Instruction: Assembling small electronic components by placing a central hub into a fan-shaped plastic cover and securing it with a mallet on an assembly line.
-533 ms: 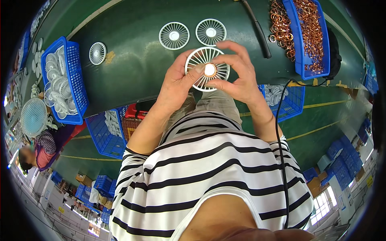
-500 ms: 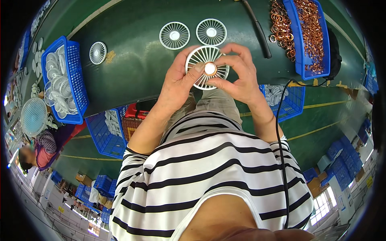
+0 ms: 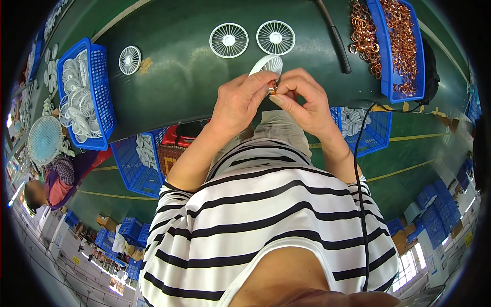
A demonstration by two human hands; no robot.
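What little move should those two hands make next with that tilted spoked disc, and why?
I'd probably turn the white spoked disc gently to face upward. The left hand holds it tilted, and the right hand has its fingers at the small copper-coloured ring, which is partly hidden, so how it sits against the disc is hard to check from this angle.

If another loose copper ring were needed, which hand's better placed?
Probably the right hand: it's nearer the loose copper rings, which lie off to the right. The left hand is farther away and grips the tilted white spoked disc. The right is busy at the disc too, though.
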